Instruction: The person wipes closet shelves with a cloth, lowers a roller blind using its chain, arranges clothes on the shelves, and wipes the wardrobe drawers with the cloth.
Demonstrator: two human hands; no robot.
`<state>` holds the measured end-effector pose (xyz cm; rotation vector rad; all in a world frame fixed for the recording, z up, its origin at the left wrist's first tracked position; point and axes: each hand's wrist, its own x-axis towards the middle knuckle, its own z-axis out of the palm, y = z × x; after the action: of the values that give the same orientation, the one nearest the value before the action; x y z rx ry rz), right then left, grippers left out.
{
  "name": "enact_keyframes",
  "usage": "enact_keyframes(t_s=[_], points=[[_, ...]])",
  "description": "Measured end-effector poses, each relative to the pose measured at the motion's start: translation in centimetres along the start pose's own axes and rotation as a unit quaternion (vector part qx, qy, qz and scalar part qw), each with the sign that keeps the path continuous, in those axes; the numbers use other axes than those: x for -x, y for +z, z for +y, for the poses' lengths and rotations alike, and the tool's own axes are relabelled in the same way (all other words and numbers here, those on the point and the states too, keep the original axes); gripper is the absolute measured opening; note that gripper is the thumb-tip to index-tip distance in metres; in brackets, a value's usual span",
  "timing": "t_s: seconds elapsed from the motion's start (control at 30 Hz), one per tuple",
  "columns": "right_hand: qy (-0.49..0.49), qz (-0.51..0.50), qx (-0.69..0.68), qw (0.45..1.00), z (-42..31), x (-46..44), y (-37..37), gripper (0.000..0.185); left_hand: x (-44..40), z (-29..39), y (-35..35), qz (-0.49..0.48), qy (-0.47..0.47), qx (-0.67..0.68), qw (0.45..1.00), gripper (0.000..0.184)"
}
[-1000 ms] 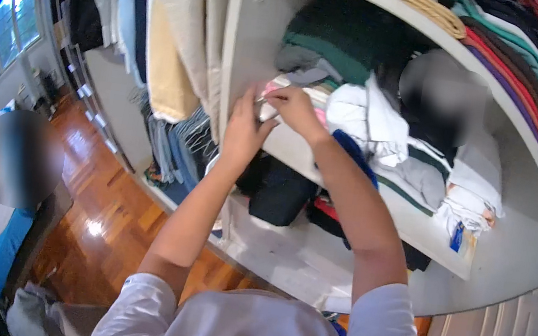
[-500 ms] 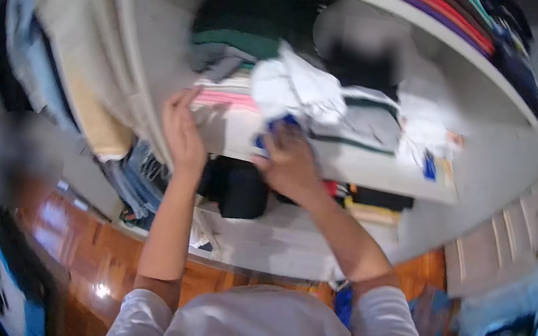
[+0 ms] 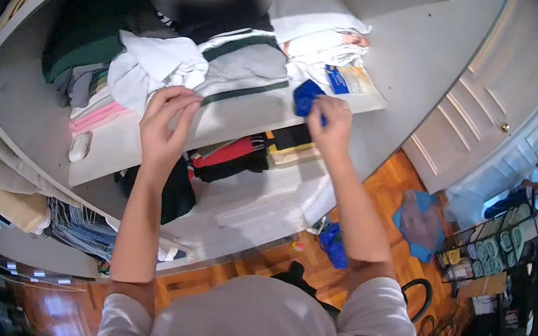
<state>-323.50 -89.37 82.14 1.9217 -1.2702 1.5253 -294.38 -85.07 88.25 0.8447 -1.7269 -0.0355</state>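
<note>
My right hand (image 3: pixel 334 127) has its fingers closed on a small dark blue cloth (image 3: pixel 306 97), held over the shelf's front edge at the right. The cloth is bunched, and its exact kind does not show. My left hand (image 3: pixel 166 125) is raised in front of the shelf board (image 3: pixel 231 119), its thumb and fingers curved with a gap between them and nothing visible inside. Just behind it, a crumpled white cloth (image 3: pixel 156 64) lies on the folded clothes. Beside that is a grey and dark green folded stack (image 3: pixel 249 61).
White folded linens (image 3: pixel 324 45) and a blue and yellow packet (image 3: pixel 350 80) lie on the shelf's right side. A small white object (image 3: pixel 80 146) sits at its left end. Red and black clothes (image 3: pixel 233 156) fill the level below. A panelled door (image 3: pixel 465 106) stands right.
My view has turned to the right. My right hand has carried the blue cloth rightward along the shelf, away from the white cloth. My left hand has its fingers more curled.
</note>
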Motion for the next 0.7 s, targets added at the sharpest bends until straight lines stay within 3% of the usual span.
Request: enact_keyframes(t_s=[0.07, 0.13, 0.2, 0.27, 0.3, 0.37, 0.43, 0.53, 0.57, 0.6, 0.67, 0.7], points=[[0.270, 0.035, -0.163, 0.948, 0.9, 0.5, -2.1, 0.017, -1.4, 0.7, 1.8, -0.078, 0.008, 0.017, 0.997, 0.008], [0.326, 0.153, -0.191, 0.913, 1.4, 2.1, -3.7, 0.026, -2.8, 1.6, 5.1, -0.152, 0.057, -0.002, 0.987, 0.013], [0.394, 0.245, -0.267, 0.845, 4.9, 5.6, -4.3, 0.027, -4.2, 1.9, 9.1, -0.231, 0.098, -0.022, 0.968, 0.022], [0.414, 0.270, -0.362, 0.790, 6.8, 7.9, -6.3, 0.026, -5.4, 1.9, 14.0, -0.272, 0.164, -0.071, 0.946, 0.030], [0.417, 0.278, -0.322, 0.803, 6.6, 8.4, -7.3, 0.024, -6.1, 1.8, 16.5, -0.270, 0.209, -0.100, 0.935, 0.033], [0.420, 0.292, -0.241, 0.825, 5.7, 7.9, -9.9, 0.022, -7.6, 1.9, 20.5, -0.237, 0.302, -0.111, 0.917, 0.035], [0.335, 0.294, -0.188, 0.875, 6.8, 7.6, -11.8, 0.021, -9.3, 1.1, 24.1, -0.198, 0.394, -0.122, 0.889, 0.032], [0.236, 0.271, -0.118, 0.926, 8.0, 5.9, -14.3, 0.023, -11.7, 1.4, 25.9, -0.319, 0.278, -0.142, 0.895, 0.025], [0.199, 0.250, -0.079, 0.944, 8.6, 5.1, -14.5, 0.024, -12.5, 1.7, 26.0, -0.205, 0.291, -0.055, 0.933, 0.019], [0.162, 0.228, -0.041, 0.959, 9.1, 4.1, -14.8, 0.025, -13.2, 2.0, 26.0, -0.189, 0.199, -0.052, 0.960, 0.018], [0.098, 0.109, -0.024, 0.989, 8.9, 1.9, -13.6, 0.038, -15.0, 3.2, 25.0, -0.082, 0.112, -0.006, 0.990, 0.020], [0.049, 0.056, -0.027, 0.997, 8.6, 0.6, -12.1, 0.043, -15.7, 3.7, 24.3, -0.085, 0.072, -0.015, 0.994, 0.023]])
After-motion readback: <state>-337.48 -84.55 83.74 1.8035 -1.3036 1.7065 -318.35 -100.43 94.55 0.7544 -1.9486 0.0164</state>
